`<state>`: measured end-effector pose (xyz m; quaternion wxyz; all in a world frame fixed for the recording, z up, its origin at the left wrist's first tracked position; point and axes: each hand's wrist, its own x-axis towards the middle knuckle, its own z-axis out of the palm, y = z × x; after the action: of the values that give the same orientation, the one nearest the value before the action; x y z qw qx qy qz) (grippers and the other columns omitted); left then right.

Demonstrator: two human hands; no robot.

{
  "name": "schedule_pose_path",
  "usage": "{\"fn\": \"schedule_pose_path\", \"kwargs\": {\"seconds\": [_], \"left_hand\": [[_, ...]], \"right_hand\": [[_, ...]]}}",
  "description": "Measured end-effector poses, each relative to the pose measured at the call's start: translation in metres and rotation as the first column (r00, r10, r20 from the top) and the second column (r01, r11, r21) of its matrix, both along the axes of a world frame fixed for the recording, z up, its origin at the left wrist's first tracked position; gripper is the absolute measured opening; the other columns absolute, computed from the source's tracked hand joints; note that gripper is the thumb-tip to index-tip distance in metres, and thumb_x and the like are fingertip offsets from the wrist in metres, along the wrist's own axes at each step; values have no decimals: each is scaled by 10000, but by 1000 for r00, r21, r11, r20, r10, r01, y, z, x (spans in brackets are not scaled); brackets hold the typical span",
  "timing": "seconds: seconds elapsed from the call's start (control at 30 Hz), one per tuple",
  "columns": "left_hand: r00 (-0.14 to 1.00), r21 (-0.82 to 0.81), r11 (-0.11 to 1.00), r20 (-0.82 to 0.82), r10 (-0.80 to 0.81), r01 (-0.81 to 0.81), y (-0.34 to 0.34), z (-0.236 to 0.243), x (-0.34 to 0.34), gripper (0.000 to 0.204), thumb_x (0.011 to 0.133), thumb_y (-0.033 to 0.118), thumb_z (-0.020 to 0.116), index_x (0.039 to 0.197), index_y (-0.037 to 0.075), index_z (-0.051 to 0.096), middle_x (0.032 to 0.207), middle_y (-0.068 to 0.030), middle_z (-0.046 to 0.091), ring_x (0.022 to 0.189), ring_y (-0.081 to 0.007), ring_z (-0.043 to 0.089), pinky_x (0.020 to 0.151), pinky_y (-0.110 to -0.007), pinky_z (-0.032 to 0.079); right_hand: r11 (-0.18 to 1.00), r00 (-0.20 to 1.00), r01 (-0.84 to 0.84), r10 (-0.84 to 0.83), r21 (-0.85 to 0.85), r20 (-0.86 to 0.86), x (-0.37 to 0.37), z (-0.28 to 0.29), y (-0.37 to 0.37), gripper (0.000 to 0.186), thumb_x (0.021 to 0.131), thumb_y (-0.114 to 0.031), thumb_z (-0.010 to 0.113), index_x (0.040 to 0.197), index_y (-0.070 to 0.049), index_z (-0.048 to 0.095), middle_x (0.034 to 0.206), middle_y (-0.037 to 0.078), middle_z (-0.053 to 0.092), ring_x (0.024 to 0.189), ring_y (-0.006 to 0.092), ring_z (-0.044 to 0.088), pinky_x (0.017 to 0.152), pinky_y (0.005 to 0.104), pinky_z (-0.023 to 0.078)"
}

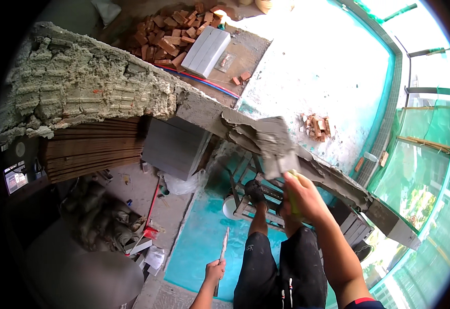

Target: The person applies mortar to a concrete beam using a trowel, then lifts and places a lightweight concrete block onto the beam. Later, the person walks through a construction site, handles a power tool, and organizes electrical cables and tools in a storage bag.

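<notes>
My right hand [307, 198] is closed round the green handle of a wide putty knife [282, 162]. Grey wet mortar covers much of its blade, which is over the narrow top of the wall [199, 110]. Ridged wet mortar [240, 131] lies along that top on both sides of the blade. Lower down and to the left, my left hand [215, 270] grips a flat metal trowel [225, 243], seen nearly edge-on and apart from the wall. Its handle is mostly hidden by my fingers.
My feet are on a metal step stand [274, 193], beside a white bucket [230, 207]. Rough old mortar [96, 77] covers the wall's left part. Beyond lie a brick heap [168, 33], grey blocks [207, 51] and broken bricks [316, 127]. Stacked brown boards [93, 149] stand left.
</notes>
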<state>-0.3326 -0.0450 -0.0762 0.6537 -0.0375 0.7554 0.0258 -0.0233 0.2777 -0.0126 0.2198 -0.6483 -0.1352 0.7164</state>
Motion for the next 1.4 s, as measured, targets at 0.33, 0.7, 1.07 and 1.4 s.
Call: {"fn": "schedule_pose_path", "kwargs": {"seconds": [0.33, 0.7, 1.07, 1.4], "left_hand": [[999, 2, 999, -35, 32, -32, -1, 3, -10, 188, 877, 165, 620, 746, 31, 610, 551, -11, 484, 397, -85, 405, 360, -260, 286], [977, -86, 976, -63, -204, 199, 3, -23, 13, 128, 872, 162, 637, 916, 42, 646, 553, 16, 451, 397, -85, 385, 346, -259, 253], [699, -74, 706, -100, -708, 705, 56, 11, 154, 229, 919, 188, 553, 712, 89, 542, 500, 23, 397, 383, -100, 325, 355, -260, 244], [154, -210, 193, -187, -970, 958, 75, 25, 278, 207, 874, 209, 600, 751, 44, 615, 573, 17, 497, 513, -108, 465, 464, -281, 371]], "right_hand": [[995, 982, -95, 87, -37, -167, -27, -78, 112, 376, 919, -408, 537, 761, -70, 491, 599, 29, 492, 467, 136, 485, 410, 274, 423], [997, 972, 29, -45, 72, 232, 173, -2, -134, 260, 876, -321, 639, 950, -96, 530, 632, -14, 500, 503, 89, 488, 413, 266, 393], [728, 847, 469, -211, -500, 488, 372, -18, -635, 295, 725, -269, 640, 919, -49, 611, 597, 66, 567, 462, 171, 526, 417, 346, 433], [281, 665, 670, 184, -687, 724, 560, -115, -858, 405, 794, -291, 565, 1179, -176, 615, 1160, 127, 633, 1088, 305, 593, 900, 405, 469]]}}
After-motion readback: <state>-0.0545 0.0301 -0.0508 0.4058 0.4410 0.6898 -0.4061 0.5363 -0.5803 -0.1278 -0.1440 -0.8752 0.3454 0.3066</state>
